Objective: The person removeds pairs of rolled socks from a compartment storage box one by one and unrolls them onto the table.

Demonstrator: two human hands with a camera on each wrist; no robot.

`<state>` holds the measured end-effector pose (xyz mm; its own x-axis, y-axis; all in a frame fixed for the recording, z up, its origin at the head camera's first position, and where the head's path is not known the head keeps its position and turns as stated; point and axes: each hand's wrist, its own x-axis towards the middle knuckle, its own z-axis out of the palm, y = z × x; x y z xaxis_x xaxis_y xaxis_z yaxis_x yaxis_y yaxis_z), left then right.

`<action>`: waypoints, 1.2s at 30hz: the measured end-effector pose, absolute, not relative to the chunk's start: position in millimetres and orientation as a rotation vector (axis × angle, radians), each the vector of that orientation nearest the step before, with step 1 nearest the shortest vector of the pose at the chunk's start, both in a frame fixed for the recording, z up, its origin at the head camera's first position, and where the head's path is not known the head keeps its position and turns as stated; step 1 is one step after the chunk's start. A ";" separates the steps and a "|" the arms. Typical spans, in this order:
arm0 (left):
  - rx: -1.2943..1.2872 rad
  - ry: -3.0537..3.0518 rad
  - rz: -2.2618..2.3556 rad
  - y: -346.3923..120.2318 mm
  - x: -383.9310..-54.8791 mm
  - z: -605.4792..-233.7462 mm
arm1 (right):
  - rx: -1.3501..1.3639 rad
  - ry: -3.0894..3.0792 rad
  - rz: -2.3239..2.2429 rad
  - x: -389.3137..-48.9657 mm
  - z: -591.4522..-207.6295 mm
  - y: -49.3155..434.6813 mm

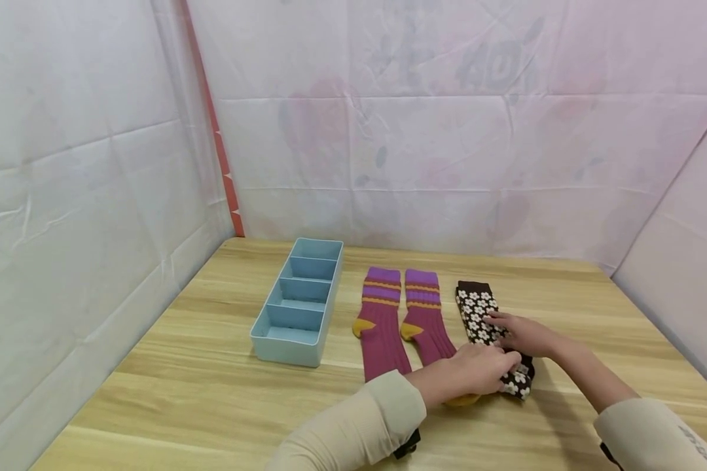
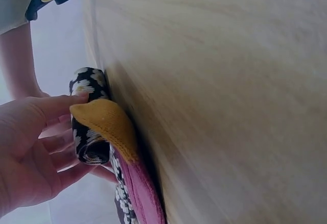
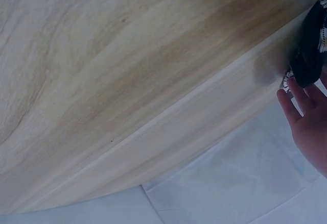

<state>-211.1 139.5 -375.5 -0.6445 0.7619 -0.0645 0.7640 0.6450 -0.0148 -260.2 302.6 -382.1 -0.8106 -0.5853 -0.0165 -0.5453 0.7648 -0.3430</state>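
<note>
A black sock with white flowers [image 1: 476, 307] lies with its cuff pointing to the back of the table. Its near end is folded into a thick roll [image 2: 92, 86]. My left hand [image 1: 483, 369] holds that roll, thumb on one side and fingers on the other. On the sock's right side, my right hand [image 1: 524, 335] rests with fingers stretched over the fabric. In the right wrist view, its fingertips touch a dark part of the sock [image 3: 309, 50]. Two magenta socks [image 1: 383, 340] with purple cuffs lie to the left, partly under my left forearm. One yellow toe [image 2: 110, 124] overlaps the roll in the left wrist view.
A light blue organizer box [image 1: 291, 352] with several compartments stands left of the socks on the wooden table [image 1: 200, 366]. Pale fabric sheets [image 1: 424, 144] hang behind the table and along both sides.
</note>
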 end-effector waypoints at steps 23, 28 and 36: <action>1.470 2.860 -0.134 142.1 -207.2 -376.1 | -0.929 2.867 -0.445 -292.5 -379.9 311.6; 1.496 2.829 -0.147 142.9 -207.2 -376.9 | -0.897 2.898 -0.427 -294.4 -381.7 311.0; 1.505 2.715 -0.021 144.8 -202.0 -376.4 | -0.938 2.930 -0.445 -287.3 -384.1 308.3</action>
